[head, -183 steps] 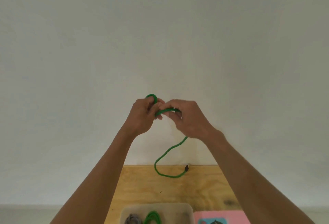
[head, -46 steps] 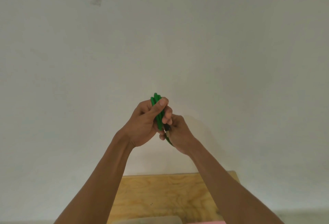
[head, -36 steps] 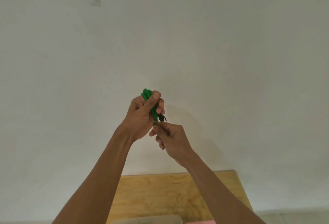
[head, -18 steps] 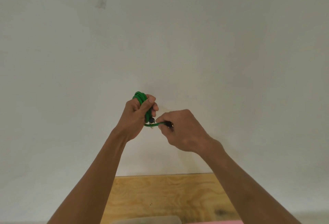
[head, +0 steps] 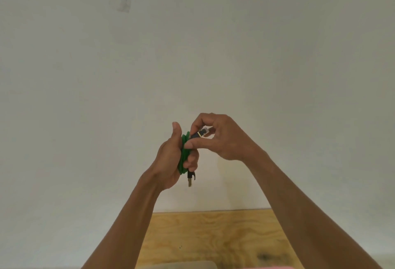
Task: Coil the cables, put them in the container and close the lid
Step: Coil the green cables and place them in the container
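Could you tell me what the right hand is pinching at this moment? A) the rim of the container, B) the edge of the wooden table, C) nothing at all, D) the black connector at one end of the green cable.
D: the right hand pinches the black connector at the top of the green cable, which the left hand holds bundled in its grip.
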